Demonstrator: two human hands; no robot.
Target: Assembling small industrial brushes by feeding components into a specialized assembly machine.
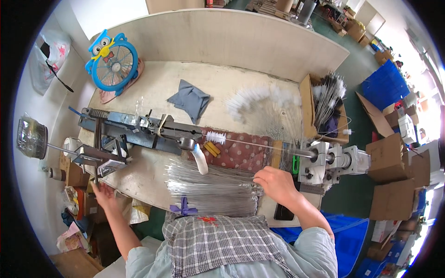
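My left hand is at the lower end of an upright metal lever, fingers apart and not wrapped round it; whether they touch it I cannot tell. My right hand has its fingers pinched together at the right ends of a thick bundle of grey metal wires, seemingly on a wire end. Beyond it a white-bristled brush lies level, its thin stem running right to a metal spindle. A white-wrapped handle points toward me from the machine's rail.
A spotted red cloth and yellow pieces lie under the brush. Farther back are a grey cloth, white-bristled brushes, a blue fan and a box of brushes. A dark phone lies by my right forearm.
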